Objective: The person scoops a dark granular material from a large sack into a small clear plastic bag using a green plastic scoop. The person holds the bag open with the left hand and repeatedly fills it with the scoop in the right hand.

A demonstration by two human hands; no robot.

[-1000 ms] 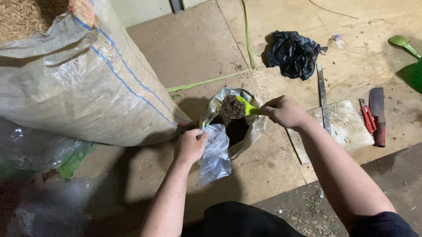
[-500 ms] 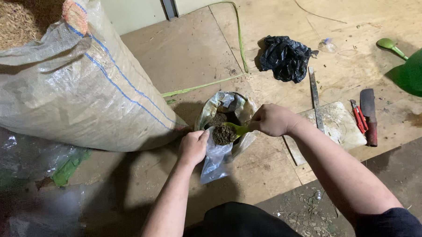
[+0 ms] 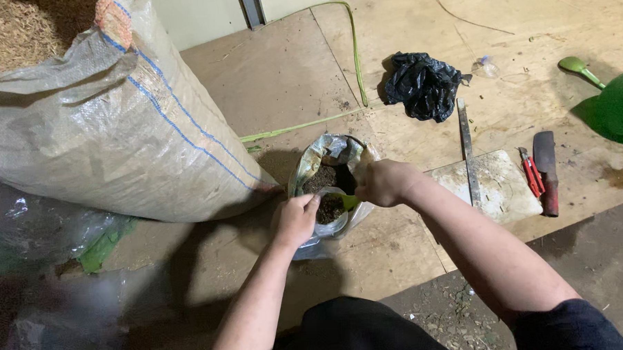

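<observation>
The right hand, closed on a green scoop, has dropped it from above the soil bag into the small clear bag, which the left hand grips, apparently by its rim.

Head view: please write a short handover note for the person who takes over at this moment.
Left hand holds open a small clear plastic bag, partly filled with dark soil. Right hand holds a small green scoop at the bag's mouth. Behind them stands a larger clear plastic bag of dark soil. Done: some soil is in the small bag. Left: it is not yet full.
</observation>
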